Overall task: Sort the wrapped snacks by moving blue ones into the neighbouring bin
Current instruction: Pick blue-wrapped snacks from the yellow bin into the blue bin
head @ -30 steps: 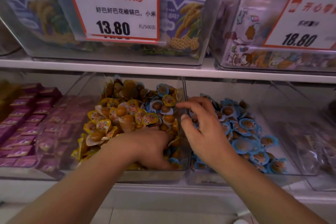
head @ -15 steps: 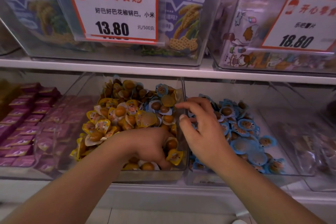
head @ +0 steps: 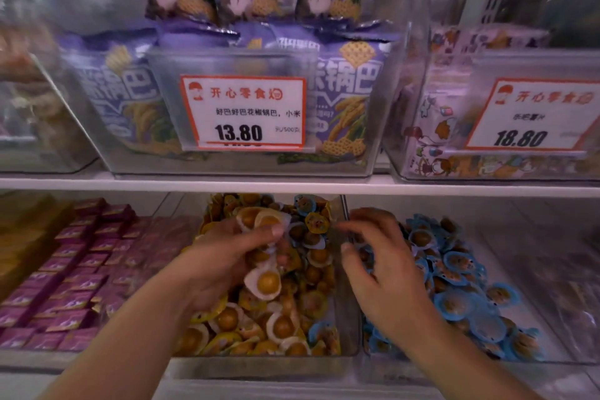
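Note:
A clear middle bin (head: 352, 328) holds a heap of yellow-wrapped snacks (head: 285, 328) with a few blue-wrapped ones among them, one near the front (head: 319, 333) and one at the back (head: 304, 204). The neighbouring right bin (head: 552, 357) holds blue-wrapped snacks (head: 461, 289). My left hand (head: 224, 263) is raised over the middle bin, gripping a cluster of yellow and white wrapped snacks (head: 263, 221). My right hand (head: 380, 266) hovers over the wall between the two bins, fingers curled and apart, with nothing visibly in it.
To the left sits a bin of purple-wrapped bars (head: 71, 276). The white shelf edge (head: 324, 186) runs close above the bins. Above it stand clear bins of purple snack bags (head: 350, 81) with price tags (head: 243, 112).
My left hand has come up out of the heap with a cluster of snacks in its grip. The view has tilted upward. My right hand stays over the divider.

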`<move>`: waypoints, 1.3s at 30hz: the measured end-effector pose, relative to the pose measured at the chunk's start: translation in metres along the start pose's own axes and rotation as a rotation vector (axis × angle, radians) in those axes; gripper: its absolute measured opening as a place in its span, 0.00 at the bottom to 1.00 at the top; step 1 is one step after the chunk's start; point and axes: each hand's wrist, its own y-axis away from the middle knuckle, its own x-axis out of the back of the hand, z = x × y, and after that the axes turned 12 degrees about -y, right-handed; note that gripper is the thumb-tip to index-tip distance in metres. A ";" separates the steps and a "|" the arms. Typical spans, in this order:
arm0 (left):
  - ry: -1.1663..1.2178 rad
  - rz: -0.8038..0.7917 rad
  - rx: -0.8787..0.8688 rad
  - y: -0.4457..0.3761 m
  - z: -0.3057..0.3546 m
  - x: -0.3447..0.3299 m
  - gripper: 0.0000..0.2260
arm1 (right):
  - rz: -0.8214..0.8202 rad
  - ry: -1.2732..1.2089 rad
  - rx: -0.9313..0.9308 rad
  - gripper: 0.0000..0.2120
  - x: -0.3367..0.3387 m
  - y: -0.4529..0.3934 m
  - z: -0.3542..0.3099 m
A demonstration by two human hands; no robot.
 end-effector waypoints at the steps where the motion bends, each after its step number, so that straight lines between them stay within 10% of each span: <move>1: 0.075 0.009 0.009 0.004 -0.002 0.001 0.20 | 0.053 0.003 0.044 0.10 -0.001 -0.002 -0.008; 4: 0.195 0.036 -0.032 0.015 -0.006 0.002 0.23 | 0.104 -0.184 0.024 0.11 -0.013 -0.006 -0.040; 8: 0.155 0.103 -0.137 0.028 -0.011 -0.002 0.21 | 0.018 -0.744 -0.572 0.08 -0.054 -0.010 -0.071; 13: -0.372 0.295 -0.298 0.041 -0.018 -0.003 0.19 | -0.024 -1.302 -1.100 0.21 -0.091 -0.011 -0.068; 20: -0.596 0.294 -0.293 0.043 -0.015 0.014 0.25 | -0.083 -1.301 -1.042 0.19 -0.097 -0.018 -0.052; 24: -0.682 0.225 -0.340 0.046 -0.012 0.021 0.24 | -0.087 -0.897 -0.908 0.08 -0.103 -0.015 -0.051; 31: -1.015 0.614 -0.483 0.044 -0.024 0.035 0.27 | -0.170 -0.354 -0.454 0.10 -0.081 -0.016 -0.051; 39: -0.836 0.493 -0.809 0.038 -0.020 -0.028 0.22 | -0.063 -1.399 -0.999 0.13 -0.068 0.000 -0.068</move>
